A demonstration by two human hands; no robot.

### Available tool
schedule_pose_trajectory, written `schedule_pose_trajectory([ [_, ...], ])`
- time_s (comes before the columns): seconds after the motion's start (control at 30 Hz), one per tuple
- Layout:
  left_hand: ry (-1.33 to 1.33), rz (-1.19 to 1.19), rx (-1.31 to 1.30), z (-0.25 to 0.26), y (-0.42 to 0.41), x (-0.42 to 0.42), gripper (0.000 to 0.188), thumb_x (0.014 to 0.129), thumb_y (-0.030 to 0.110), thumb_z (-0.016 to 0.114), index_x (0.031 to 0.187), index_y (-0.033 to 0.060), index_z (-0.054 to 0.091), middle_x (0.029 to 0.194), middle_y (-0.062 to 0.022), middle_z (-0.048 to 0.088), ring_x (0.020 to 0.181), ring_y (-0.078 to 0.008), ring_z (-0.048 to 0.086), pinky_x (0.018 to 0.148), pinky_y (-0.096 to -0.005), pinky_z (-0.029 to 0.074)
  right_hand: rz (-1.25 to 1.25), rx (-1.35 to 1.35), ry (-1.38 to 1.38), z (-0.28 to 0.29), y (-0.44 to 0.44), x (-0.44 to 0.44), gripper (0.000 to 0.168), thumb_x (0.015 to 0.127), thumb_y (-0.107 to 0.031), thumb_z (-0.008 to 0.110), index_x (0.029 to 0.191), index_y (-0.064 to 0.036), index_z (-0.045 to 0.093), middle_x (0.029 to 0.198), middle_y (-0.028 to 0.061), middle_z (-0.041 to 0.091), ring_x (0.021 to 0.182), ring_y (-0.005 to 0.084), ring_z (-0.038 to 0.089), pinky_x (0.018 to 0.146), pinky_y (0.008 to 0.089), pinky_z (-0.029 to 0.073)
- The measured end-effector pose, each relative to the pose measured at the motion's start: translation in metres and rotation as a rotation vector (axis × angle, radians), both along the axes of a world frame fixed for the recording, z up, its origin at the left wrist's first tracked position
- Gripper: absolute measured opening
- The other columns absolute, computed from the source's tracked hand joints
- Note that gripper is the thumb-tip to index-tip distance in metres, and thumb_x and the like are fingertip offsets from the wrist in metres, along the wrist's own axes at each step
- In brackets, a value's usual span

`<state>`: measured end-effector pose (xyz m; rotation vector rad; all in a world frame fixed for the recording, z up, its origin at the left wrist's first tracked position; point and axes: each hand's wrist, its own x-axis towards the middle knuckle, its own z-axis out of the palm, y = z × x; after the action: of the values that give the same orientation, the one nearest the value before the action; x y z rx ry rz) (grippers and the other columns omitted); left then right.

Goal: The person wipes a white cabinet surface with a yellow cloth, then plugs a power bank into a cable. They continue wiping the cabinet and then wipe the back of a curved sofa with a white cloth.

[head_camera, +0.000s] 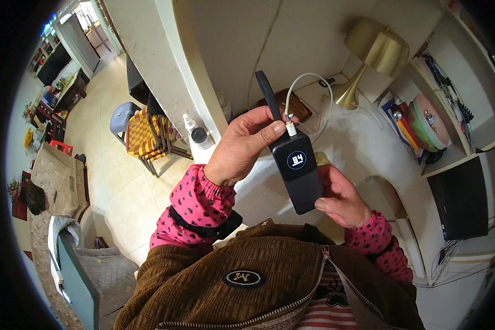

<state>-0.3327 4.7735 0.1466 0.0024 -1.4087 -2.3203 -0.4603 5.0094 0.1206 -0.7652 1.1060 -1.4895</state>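
Both hands hold a black power bank (pixel 303 189) with a lit round display, tilted over a white desk. My left hand (pixel 247 144) grips its top end, the thumb beside the white plug (pixel 291 128) of a charging cable seated there. From the same end a black woven strap (pixel 268 93) sticks up. My right hand (pixel 342 198) holds the lower right side, thumb at the edge and fingers partly hidden behind. The white cable (pixel 313 75) loops from the plug over the desk towards a brass table lamp (pixel 365 53).
A brown woven tray (pixel 297 108) lies behind my left hand. A dark-lidded jar (pixel 201 138) and a white bottle (pixel 188 122) stand at the desk's left edge. Shelves on the right hold a pink and green round container (pixel 429 123). A woven-seat chair (pixel 148 138) is at left.
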Motion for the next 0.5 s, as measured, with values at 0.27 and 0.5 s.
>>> schedule_pose_trajectory([
  [0.27, -0.001, -0.014, 0.044, 0.0043, 0.0053, -0.0006, 0.024, 0.098, 0.022, 0.073, 0.117, 0.0072, 0.069, 0.112, -0.0047, 0.073, 0.103, -0.0140, 0.067, 0.095, -0.0319, 0.052, 0.018, -0.003, -0.044, 0.0059, -0.0002, 0.0023, 0.063, 0.089, -0.011, 0.073, 0.143, 0.003, 0.045, 0.131, 0.0099, 0.058, 0.121, 0.0182, 0.057, 0.105, 0.0364, 0.048],
  [0.5, -0.030, -0.072, 0.144, -0.0011, 0.0062, -0.0001, 0.018, 0.099, 0.021, 0.072, 0.110, 0.0077, 0.068, 0.105, -0.0024, 0.071, 0.096, -0.0129, 0.067, 0.089, -0.0300, 0.054, 0.041, -0.009, 0.045, -0.0023, 0.0036, 0.0027, 0.058, 0.098, -0.019, 0.069, 0.146, 0.004, 0.044, 0.133, 0.0096, 0.059, 0.121, 0.0180, 0.058, 0.105, 0.0343, 0.047],
])
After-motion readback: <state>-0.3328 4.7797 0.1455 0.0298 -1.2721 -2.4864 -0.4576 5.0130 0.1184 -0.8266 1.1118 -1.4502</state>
